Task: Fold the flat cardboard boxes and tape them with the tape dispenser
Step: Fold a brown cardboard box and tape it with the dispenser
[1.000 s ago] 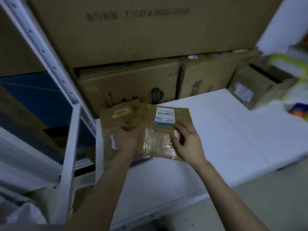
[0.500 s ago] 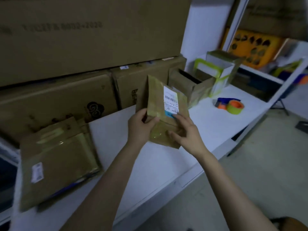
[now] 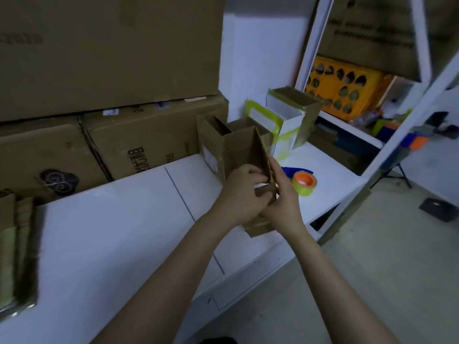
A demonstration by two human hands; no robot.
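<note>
From the head camera, the left hand [image 3: 244,186] and right hand [image 3: 283,203] both grip the lower end of a half-opened cardboard box [image 3: 244,152], held upright over the white bench [image 3: 124,219]. The tape dispenser [image 3: 304,183] lies on the bench just right of the hands. More flat boxes [image 3: 15,244] are stacked at the bench's far left.

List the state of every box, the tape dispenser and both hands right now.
cardboard box: partly opened up, held upright in both hands
left hand: grips the box's lower end
right hand: holds the box's right edge
tape dispenser: lying on the table, untouched
flat boxes: stacked at the table's left end, unfolded
brown box: standing, top open
white box: standing, top open, green tape on its edges
</note>
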